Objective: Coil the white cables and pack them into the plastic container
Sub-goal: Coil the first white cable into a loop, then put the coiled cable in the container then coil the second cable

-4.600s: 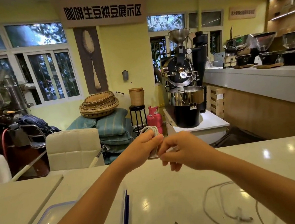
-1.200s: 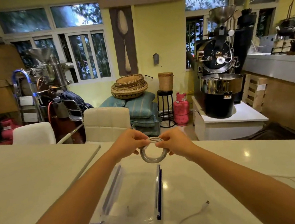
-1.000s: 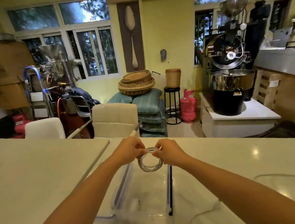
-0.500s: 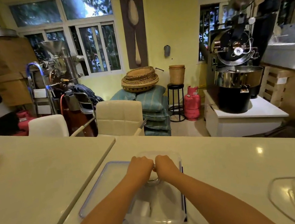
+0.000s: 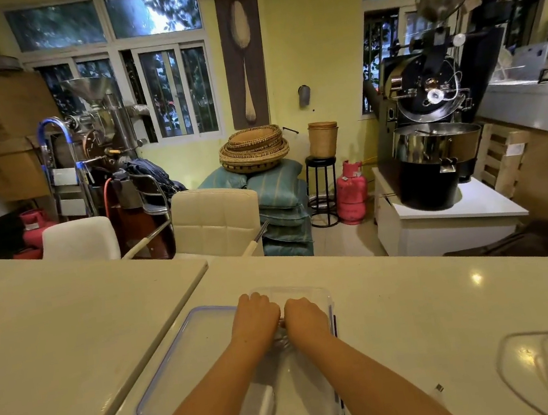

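Recorder: Lid location?
Observer: Blue-rimmed lid [image 5: 181,363] lies flat on the pale counter [image 5: 416,310], just left of the clear plastic container [image 5: 325,299]. Touching or overlapping its side; cannot tell which.
Recorder: Left hand?
Observer: Left hand [image 5: 256,316] is lowered into the far end of the container, knuckles up, fingers curled under and out of sight. It is closed on the coiled cable [image 5: 281,340], of which only a grey sliver shows between the two wrists.
Recorder: Right hand?
Observer: Right hand [image 5: 305,317] sits just beside the left, nearly touching it. Same posture: fist-like, fingers curled down round the same coil. Both forearms run over the container's near end.
Recorder: Other contents?
Observer: One small white piece [image 5: 267,404] lies in the container by the left forearm. Blurred; cannot identify.
Recorder: Right of the container?
Observer: Small dark-tipped connector [image 5: 439,387] rests on the counter near the right forearm. Farther right, well apart, a loose white cable [image 5: 500,364] lies in wide open loops, uncoiled, running off the lower edge.
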The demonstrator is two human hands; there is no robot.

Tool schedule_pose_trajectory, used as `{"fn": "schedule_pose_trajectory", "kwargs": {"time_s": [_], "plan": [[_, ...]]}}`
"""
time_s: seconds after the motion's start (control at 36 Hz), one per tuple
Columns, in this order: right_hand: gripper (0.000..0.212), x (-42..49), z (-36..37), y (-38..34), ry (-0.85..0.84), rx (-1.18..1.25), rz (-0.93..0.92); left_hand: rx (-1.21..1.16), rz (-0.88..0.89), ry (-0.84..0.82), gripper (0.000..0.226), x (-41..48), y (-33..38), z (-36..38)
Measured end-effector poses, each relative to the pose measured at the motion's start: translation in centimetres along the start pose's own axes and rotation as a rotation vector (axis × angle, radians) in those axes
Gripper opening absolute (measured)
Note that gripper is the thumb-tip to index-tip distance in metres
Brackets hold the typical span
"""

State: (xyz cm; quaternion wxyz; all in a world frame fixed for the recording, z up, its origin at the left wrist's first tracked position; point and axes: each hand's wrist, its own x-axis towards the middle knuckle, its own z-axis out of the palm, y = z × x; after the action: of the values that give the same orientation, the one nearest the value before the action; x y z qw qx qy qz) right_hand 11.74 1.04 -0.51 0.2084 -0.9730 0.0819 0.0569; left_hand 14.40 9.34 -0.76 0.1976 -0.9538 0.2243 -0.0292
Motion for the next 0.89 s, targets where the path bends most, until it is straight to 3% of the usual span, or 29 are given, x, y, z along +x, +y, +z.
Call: {"fn": "schedule_pose_trajectory", "kwargs": {"time_s": [0.22, 0.31, 0.47, 0.58, 0.67, 0.75, 0.89], "plan": [[0.01, 0.0, -0.3, -0.1, -0.061, 0.051, -0.018, 0.058, 0.014, 0.006, 0.027, 0.0, 0.1, 0.3], [0.029, 0.1, -0.5, -0.1, -0.077, 0.049, -0.024, 0.074, 0.019, 0.001, 0.028, 0.0, 0.1, 0.3], [0.032, -0.2, -1.1, -0.3, -0.135, 0.004, -0.021, 0.088, 0.03, -0.021, 0.03, -0.3, 0.0, -0.1], [0.014, -0.4, -1.5, -0.4, -0.147, -0.053, -0.054, 0.089, 0.025, -0.027, 0.03, -0.6, 0.1, -0.3], [0.013, -0.6, -2.1, -0.5, -0.158, -0.091, -0.075, 0.077, 0.022, -0.036, 0.028, -0.6, 0.0, -0.3], [0.034, -0.8, -3.1, -0.7, -0.154, -0.117, -0.102, 0.055, 0.015, -0.04, 0.027, -0.7, 0.0, -0.7], [0.037, -1.2, -5.8, -0.2, -0.106, -0.133, -0.179, -0.037, -0.03, -0.013, 0.026, -0.8, -0.2, -1.8]]}}
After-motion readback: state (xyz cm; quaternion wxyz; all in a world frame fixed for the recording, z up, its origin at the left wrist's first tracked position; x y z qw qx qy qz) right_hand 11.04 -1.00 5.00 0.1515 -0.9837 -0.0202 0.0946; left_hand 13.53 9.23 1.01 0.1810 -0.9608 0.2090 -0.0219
